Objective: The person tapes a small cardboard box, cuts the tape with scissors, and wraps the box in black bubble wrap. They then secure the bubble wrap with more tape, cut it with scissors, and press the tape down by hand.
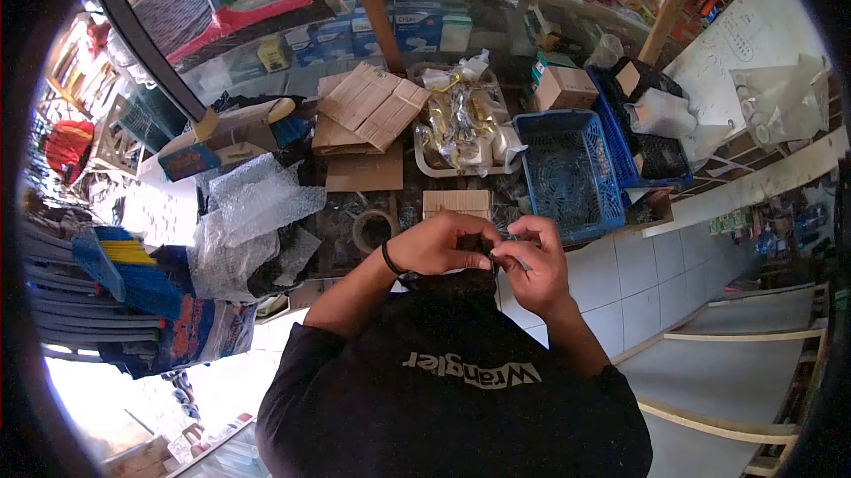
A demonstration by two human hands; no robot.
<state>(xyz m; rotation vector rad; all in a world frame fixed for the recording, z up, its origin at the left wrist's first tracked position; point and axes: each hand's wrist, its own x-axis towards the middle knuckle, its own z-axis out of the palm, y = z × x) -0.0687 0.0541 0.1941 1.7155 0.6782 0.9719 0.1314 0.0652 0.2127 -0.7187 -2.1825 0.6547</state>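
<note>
Both hands meet in front of the chest, over the near edge of the glass counter. My left hand [443, 243], with a black band at the wrist, has its thumb and fingers curled round something small and dark that I cannot make out. Close against it, my right hand [534, 265] pinches at the same spot, its fingertips beside the left thumb. Just beyond the hands lies a small piece of cardboard [456, 203]. A roll of tape [373, 230] is to the left of the left hand, and a blue basket [572, 172] stands beyond the right hand.
A white tray [425, 159] holds plastic-wrapped metallic pieces. Flattened cardboard [372, 106] lies left of it, bubble wrap [257, 203] farther left. At the right are a small carton [567, 88] and a second blue basket [618, 137]. Wooden posts rise at the counter's far side.
</note>
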